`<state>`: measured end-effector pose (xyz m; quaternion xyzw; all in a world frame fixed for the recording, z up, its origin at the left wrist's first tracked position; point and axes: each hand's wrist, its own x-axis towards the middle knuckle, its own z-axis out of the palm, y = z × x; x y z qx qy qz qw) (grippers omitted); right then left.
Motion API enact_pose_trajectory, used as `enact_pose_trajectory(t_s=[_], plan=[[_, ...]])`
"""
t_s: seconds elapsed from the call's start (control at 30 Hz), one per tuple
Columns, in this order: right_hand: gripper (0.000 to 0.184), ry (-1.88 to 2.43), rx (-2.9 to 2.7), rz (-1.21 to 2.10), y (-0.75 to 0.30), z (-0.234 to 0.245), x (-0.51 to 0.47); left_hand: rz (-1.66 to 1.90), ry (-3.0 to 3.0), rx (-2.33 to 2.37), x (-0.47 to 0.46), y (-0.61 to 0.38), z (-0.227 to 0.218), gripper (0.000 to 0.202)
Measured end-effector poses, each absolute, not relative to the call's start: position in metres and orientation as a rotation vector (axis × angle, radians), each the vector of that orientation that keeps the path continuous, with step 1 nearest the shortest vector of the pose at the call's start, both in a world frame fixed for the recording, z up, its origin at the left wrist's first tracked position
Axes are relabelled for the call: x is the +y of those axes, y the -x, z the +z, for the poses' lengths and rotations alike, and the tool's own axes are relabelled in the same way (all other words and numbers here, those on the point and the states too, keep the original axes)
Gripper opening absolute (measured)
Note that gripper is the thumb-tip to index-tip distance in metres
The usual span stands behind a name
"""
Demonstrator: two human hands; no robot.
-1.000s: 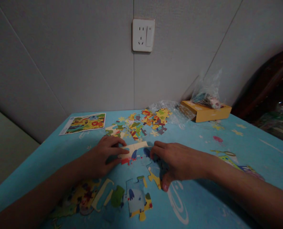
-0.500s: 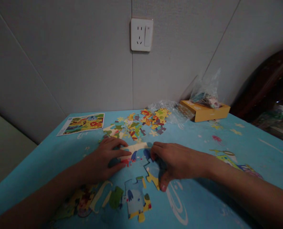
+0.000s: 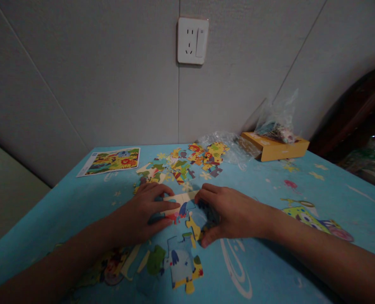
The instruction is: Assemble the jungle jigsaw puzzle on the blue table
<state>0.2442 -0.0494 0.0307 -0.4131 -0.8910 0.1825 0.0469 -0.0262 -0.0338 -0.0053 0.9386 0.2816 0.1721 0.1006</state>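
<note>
My left hand [image 3: 152, 211] grips the left part of a joined puzzle section [image 3: 181, 197] with a cream top edge and blue and red shapes, fingers along it and thumb below. From the right, my right hand [image 3: 222, 213] curls around another puzzle section [image 3: 193, 227] in pale blue and yellow, thumb at its lower edge; the palm side is hidden. The two sections meet or nearly meet between my hands. Just below lies a joined blue-and-yellow section [image 3: 181, 268], with a green piece [image 3: 156, 259] at its left. More pieces [image 3: 113, 266] are partly under my left forearm.
Several loose puzzle pieces [image 3: 181, 166] are heaped at the back of the blue patterned table cover [image 3: 269, 261]. A printed picture sheet [image 3: 113, 162] lies back left. Clear plastic wrap [image 3: 228, 145] and a yellow box [image 3: 276, 147] are back right, by the wall with its socket [image 3: 192, 41].
My right hand has moved its puzzle section left, up against the section under my left hand, and the gap between them has narrowed. The view has shifted slightly.
</note>
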Motion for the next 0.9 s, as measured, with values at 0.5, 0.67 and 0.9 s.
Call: enact_pose_trajectory(t_s=[0.5,0.67,0.9], plan=[[0.060,1.136,-2.778,0.524,-0.2427,0.0311,-0.0547,0.555,-2.772,0.872,-0.0306,0.0264,-0.0096,0.026],[0.058,1.061,-2.783,0.524,-0.2429,0.0303,-0.0536,0.557,-2.773,0.873,-0.0299,0.0266,-0.0104,0.026],[0.060,1.024,-2.790,0.534,-0.2428,0.0268,-0.0521,0.543,-2.776,0.868,-0.0301,0.0264,-0.0085,0.026]])
